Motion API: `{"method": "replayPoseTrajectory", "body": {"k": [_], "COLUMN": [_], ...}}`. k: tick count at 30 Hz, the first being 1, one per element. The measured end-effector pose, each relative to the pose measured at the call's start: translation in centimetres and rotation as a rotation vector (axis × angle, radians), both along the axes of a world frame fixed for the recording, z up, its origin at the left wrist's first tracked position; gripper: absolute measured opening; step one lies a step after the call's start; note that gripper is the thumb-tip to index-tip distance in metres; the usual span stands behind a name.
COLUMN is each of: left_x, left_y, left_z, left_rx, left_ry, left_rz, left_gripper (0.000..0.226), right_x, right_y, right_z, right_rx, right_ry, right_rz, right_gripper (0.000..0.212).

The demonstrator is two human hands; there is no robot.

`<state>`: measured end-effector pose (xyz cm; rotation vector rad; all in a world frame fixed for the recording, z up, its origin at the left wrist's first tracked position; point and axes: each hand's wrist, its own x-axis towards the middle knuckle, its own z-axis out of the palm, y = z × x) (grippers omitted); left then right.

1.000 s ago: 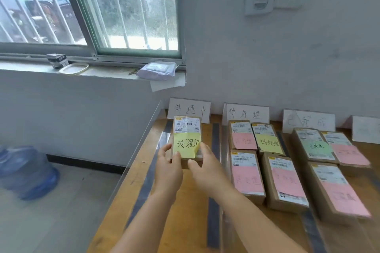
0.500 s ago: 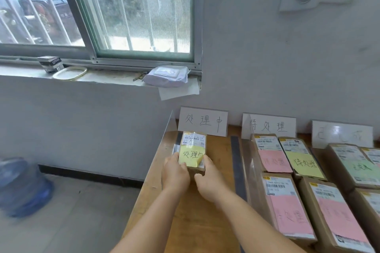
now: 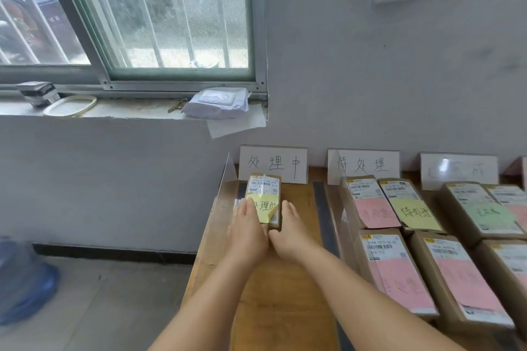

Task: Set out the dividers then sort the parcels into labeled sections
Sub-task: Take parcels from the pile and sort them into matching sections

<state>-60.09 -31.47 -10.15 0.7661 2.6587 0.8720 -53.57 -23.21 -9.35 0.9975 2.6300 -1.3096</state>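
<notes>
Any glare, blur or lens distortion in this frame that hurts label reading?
Head view: glare washes out the third sign; wide-angle bending curves the window frame; the water jug at the left edge is smeared; the parcel between both hands reads clearly.

1. I see a wooden table (image 3: 285, 293) at lower centre-right of frame.
2. On it: brown parcels (image 3: 399, 270) at right, clear dividers (image 3: 339, 216), and white label cards (image 3: 273, 164) along its far edge.

1. I am seeing a smooth wooden table (image 3: 285, 308).
2. I am looking at brown cardboard parcels (image 3: 396, 270) bearing matt paper notes (image 3: 376, 212).
3. I am noting glossy clear plastic dividers (image 3: 228, 179) and white paper signs (image 3: 273, 164).
</notes>
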Motion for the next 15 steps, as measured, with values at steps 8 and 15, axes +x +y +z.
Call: {"method": "replayPoseTrajectory", "body": {"k": [8,15], "left_x": [5.5,12.6], "left_y": [-0.1,1.7], "left_z": [4.8,6.8], "left_rx": [-0.286,-0.260], "left_ry": [0.172,0.288], "left_rz": [-0.278,-0.447], "left_gripper": [0.075,0.075], "right_x": [7.0,16.8], "right_y": [0.8,2.7], "right_z": [4.4,6.5], "right_rx": [0.432,0.512], "right_ry": [-0.124,-0.167], "right_rz": [0.064,-0.046], "right_gripper": [0.078,0.076]}}
